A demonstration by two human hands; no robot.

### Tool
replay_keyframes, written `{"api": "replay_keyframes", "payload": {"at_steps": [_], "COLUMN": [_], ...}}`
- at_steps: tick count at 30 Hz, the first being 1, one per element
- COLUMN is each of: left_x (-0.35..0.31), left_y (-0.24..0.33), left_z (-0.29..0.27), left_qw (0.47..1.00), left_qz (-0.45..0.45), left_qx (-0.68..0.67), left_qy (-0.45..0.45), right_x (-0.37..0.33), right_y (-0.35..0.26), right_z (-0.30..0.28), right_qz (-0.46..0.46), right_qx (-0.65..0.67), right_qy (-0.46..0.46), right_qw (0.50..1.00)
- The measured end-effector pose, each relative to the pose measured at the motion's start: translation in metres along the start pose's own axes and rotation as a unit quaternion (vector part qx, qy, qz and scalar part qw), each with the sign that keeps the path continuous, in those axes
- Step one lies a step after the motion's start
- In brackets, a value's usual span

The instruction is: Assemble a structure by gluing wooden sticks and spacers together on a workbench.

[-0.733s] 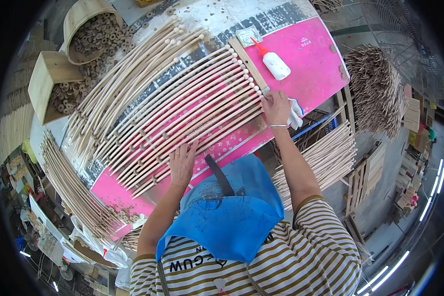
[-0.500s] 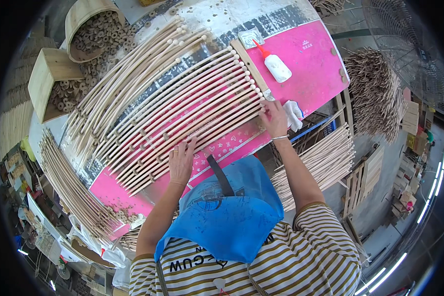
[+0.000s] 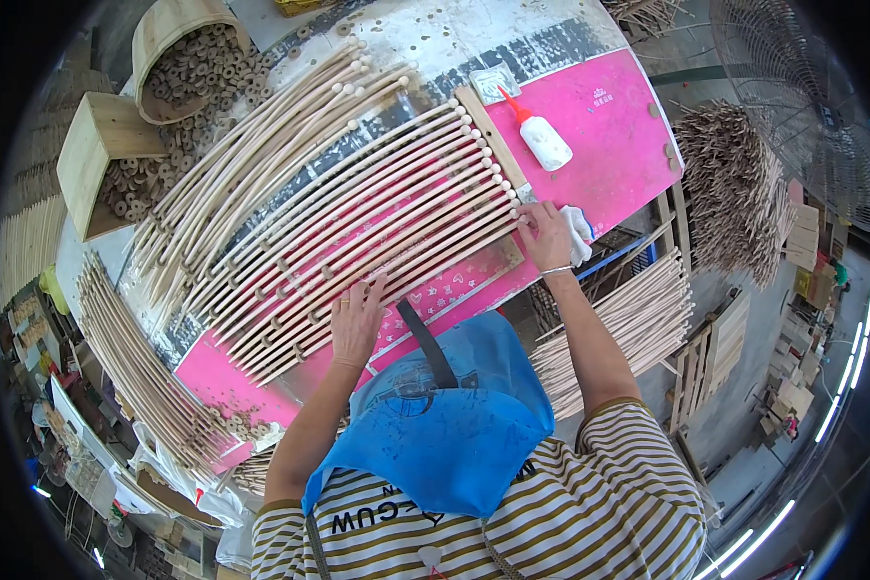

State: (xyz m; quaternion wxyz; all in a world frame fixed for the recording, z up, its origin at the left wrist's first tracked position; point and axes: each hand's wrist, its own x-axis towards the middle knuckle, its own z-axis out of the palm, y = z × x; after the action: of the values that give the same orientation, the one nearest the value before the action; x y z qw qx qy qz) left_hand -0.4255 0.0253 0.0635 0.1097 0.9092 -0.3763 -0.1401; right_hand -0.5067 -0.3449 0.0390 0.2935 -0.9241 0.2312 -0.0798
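Observation:
A row of thin wooden rods with round ball ends (image 3: 387,198) lies side by side on the pink table covering. Small wooden rings sit around several of the rods near their other ends. My left hand (image 3: 358,317) rests with outstretched fingers against the nearest rods, below their middle. At the ball end of the nearest rod, my right hand (image 3: 548,237) is closed, thumb and fingers together. The ball ends line up along a wooden stop bar (image 3: 493,140). A white cloth (image 3: 577,235) lies against the right hand's outer side.
Beyond the bar lies a white bottle with a red nozzle (image 3: 545,143). More ball-ended rods (image 3: 251,155) are heaped at the far left, beside a wooden tub (image 3: 145,68) and a tipped wooden box (image 3: 87,159) spilling rings. Bundled rods (image 3: 619,329) stand right, near a fan (image 3: 812,106).
My right hand has shifted slightly to the right at the rod's ball end. My left hand stays on the rods. The whole view has moved a little.

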Motion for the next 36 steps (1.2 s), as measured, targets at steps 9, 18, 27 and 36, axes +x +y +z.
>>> {"api": "replay_keyframes", "payload": {"at_steps": [9, 18, 27, 36], "left_x": [0.029, 0.021, 0.07, 0.102], "left_y": [-0.02, -0.039, -0.08, -0.115], "left_z": [-0.016, -0.025, -0.047, -0.039], "left_qw": [0.998, 0.995, 0.989, 0.984], "left_qz": [-0.041, -0.077, -0.11, -0.159], "left_qx": [0.006, 0.003, 0.024, 0.022], "left_qy": [0.037, 0.068, 0.101, 0.071], "right_x": [0.081, 0.091, 0.144, 0.157], "right_y": [-0.036, -0.027, -0.058, -0.056], "right_z": [0.051, 0.052, 0.067, 0.079], "right_qz": [-0.012, 0.009, -0.03, -0.005], "right_qx": [-0.077, -0.089, -0.048, -0.089], "right_qy": [0.079, 0.083, 0.077, 0.053], "right_qw": [0.994, 0.992, 0.995, 0.995]}}
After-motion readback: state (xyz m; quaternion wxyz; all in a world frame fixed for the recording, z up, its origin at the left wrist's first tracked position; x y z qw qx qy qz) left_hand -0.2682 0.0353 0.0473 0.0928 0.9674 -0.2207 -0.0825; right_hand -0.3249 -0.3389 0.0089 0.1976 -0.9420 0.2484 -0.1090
